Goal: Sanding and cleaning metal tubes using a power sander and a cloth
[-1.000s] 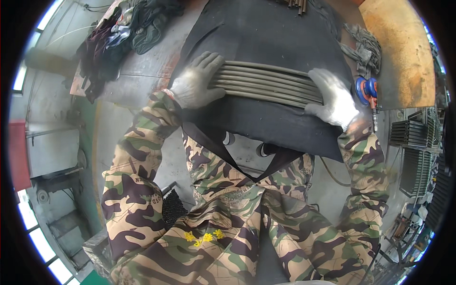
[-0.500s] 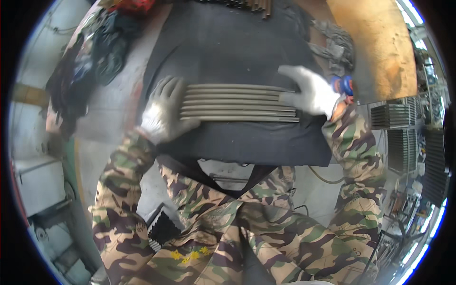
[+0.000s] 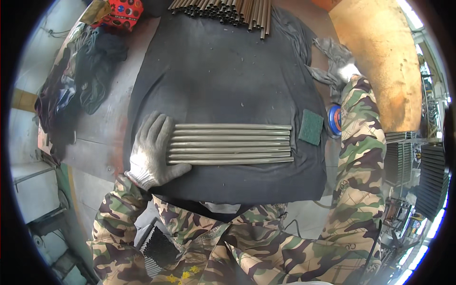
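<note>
Several thin metal tubes (image 3: 232, 144) lie side by side on a black cloth (image 3: 209, 85). My left hand (image 3: 153, 151), in a pale grey work glove, rests over their left ends. Its fingers are stretched out and the thumb is spread along the near tube. Out at the far right, my right hand (image 3: 348, 71) touches a crumpled grey rag (image 3: 327, 73). Its fingers blend into the rag, so their grip is unclear. A green scouring pad (image 3: 311, 127) sits just right of the tubes. Partly behind my right sleeve is a round blue and orange object (image 3: 335, 119).
More tubes (image 3: 232, 12) are heaped at the cloth's far edge. Dark clothing (image 3: 102, 66) and a red patterned box (image 3: 126, 14) are at the far left. A brown stained board (image 3: 380, 61) stands at the right, with racks of dark bars (image 3: 399, 161) nearer.
My right hand has left the tubes' right ends and reached away to the grey rag. The scouring pad now shows. My left hand stays at the tubes; the whole view has shifted.
</note>
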